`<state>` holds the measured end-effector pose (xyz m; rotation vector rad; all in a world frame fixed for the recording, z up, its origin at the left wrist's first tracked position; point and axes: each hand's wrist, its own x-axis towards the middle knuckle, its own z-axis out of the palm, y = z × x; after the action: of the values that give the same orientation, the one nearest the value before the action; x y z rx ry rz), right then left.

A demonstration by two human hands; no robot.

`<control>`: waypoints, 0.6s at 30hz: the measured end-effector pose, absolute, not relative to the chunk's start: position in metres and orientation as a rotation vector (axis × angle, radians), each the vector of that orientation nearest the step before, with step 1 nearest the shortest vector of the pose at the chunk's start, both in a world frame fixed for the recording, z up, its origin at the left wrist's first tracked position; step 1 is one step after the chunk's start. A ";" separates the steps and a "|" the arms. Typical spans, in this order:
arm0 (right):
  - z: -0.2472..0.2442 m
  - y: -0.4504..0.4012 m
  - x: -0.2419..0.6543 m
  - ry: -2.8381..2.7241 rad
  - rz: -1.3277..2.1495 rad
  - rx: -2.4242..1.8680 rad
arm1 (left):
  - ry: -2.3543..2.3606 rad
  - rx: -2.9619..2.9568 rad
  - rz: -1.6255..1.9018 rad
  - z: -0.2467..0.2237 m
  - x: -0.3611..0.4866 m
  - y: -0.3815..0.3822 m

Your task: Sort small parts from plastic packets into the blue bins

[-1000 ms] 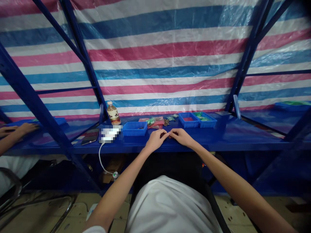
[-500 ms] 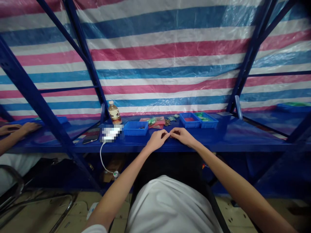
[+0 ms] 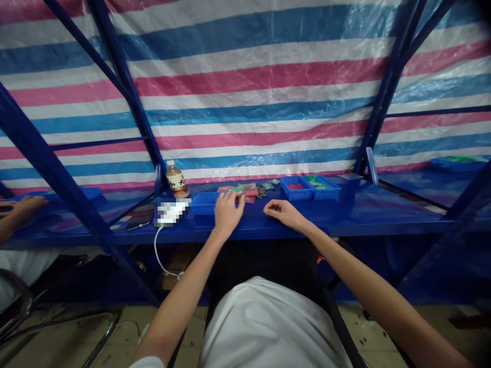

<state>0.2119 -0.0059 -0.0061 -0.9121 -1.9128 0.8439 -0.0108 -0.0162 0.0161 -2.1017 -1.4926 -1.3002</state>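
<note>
My left hand (image 3: pixel 228 212) hovers over the right end of a blue tray (image 3: pixel 202 203), its fingers apart and nothing visible between them. Just behind its fingertips lie pink and green plastic packets (image 3: pixel 248 189) and a small heap of brass-coloured pieces (image 3: pixel 261 192). My right hand (image 3: pixel 283 212) is near the front of the blue table (image 3: pixel 333 217), fingers curled together; whatever they hold is too small to make out. Behind it stand a blue tray with something pink inside (image 3: pixel 296 188) and another with green packets (image 3: pixel 321 187).
A bottle (image 3: pixel 177 180), a phone (image 3: pixel 140 217) and a blurred white object with a cable (image 3: pixel 171 212) are on the left. Blue frame posts (image 3: pixel 142 112) rise at both sides. Another person's hands (image 3: pixel 26 207) work at far left.
My hands have come apart. The left has moved left to the tray and its fingers have spread; the right has stayed near its place. The view has shifted slightly.
</note>
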 end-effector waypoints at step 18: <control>-0.006 -0.007 0.214 -2.022 0.712 -0.940 | -1.713 -1.773 -0.982 0.008 -0.040 -0.001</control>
<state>0.2139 -0.0069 -0.0064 -0.9402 -2.0217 0.7124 -0.0402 -0.0015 0.0085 -1.7731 -1.7133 -0.9822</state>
